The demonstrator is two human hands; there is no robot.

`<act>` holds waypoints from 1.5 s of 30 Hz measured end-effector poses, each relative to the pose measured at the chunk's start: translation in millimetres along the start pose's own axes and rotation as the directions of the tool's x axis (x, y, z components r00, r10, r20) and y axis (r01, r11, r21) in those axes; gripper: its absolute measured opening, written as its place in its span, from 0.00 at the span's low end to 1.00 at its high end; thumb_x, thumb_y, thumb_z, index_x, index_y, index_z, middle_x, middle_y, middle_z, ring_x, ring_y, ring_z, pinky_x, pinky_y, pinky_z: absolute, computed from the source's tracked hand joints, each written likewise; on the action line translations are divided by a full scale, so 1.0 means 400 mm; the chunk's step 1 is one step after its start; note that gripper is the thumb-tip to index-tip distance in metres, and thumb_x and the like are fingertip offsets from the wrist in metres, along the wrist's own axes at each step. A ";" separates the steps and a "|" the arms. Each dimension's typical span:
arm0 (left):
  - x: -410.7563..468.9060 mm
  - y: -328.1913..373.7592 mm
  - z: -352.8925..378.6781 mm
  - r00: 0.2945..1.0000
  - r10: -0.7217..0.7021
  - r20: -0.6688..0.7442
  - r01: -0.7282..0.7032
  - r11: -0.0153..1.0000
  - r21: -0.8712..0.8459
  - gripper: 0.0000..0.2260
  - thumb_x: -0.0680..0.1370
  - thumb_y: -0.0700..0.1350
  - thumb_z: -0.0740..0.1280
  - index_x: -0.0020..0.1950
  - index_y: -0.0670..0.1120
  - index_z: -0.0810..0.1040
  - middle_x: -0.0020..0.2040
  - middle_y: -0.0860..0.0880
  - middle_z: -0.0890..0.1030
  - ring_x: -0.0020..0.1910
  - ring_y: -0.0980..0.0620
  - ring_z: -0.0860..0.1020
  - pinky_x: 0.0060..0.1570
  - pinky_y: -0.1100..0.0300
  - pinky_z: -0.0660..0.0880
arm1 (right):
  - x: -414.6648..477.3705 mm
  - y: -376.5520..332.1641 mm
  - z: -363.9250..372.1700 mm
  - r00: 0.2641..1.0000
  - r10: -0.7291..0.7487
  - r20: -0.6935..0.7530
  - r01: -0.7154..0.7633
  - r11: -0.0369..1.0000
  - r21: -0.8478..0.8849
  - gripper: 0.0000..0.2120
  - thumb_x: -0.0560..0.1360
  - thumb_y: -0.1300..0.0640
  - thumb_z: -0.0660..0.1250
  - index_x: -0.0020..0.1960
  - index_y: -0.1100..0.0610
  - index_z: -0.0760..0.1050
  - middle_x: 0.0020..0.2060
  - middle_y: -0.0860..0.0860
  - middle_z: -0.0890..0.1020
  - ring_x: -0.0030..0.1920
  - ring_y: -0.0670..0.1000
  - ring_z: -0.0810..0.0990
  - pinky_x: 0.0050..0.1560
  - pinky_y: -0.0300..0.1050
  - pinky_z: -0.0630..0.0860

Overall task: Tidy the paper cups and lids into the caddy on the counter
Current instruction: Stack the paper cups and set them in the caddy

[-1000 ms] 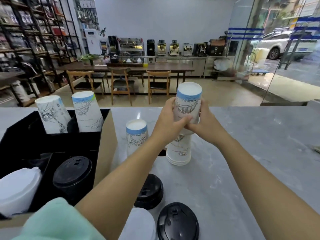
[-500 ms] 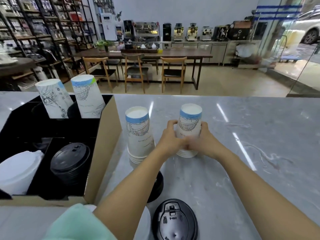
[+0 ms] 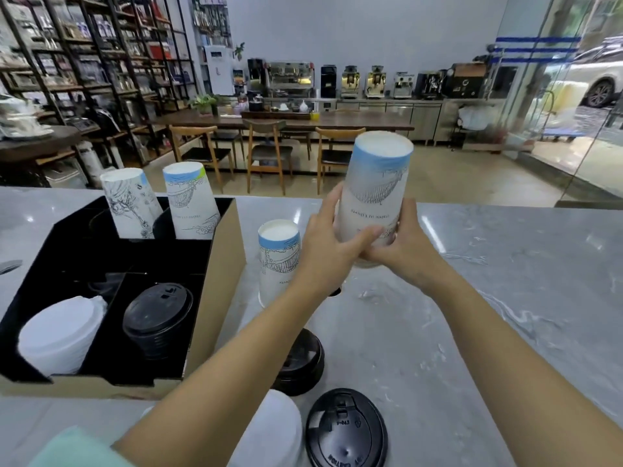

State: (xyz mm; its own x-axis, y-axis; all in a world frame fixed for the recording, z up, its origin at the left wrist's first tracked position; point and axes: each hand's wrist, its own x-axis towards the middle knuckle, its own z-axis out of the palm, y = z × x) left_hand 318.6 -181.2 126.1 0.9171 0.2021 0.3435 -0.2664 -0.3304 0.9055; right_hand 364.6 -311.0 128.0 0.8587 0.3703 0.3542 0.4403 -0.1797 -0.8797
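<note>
Up above the marble counter (image 3: 505, 298), both hands clasp an upside-down stack of paper cups (image 3: 374, 193), the left hand (image 3: 332, 254) wrapped over its near side and the right hand (image 3: 403, 246) under its lower end. Just left of the left hand a second upside-down cup stack (image 3: 278, 261) stands on the counter. Farther left the cardboard caddy (image 3: 215, 288) holds two cup stacks and lid stacks. Below the forearms lie black lids (image 3: 347, 431).

Four cup stacks show: two in the caddy (image 3: 215, 318), at (image 3: 129, 203) and (image 3: 190, 200), one on the counter (image 3: 278, 261), one held (image 3: 372, 193). Lid stacks: two black (image 3: 156, 318), (image 3: 300, 357), two white (image 3: 60, 332), (image 3: 276, 429). One single black lid (image 3: 347, 429).
</note>
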 end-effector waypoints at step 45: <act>-0.083 -0.240 -0.216 0.936 -0.351 -0.013 0.342 0.919 -0.195 0.35 0.58 0.61 0.76 0.60 0.64 0.63 0.65 0.49 0.75 0.63 0.52 0.75 0.64 0.49 0.73 | -0.005 0.056 0.325 0.924 0.282 0.257 -0.297 0.955 0.019 0.30 0.65 0.64 0.76 0.58 0.50 0.62 0.54 0.46 0.76 0.47 0.34 0.74 0.37 0.25 0.73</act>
State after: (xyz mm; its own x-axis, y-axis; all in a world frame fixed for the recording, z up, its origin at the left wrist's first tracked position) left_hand 288.0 -76.3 49.2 0.9483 0.3172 0.0068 0.0113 -0.0551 0.9984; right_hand 338.8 -197.1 66.3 0.8509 0.5254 -0.0024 0.1602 -0.2638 -0.9512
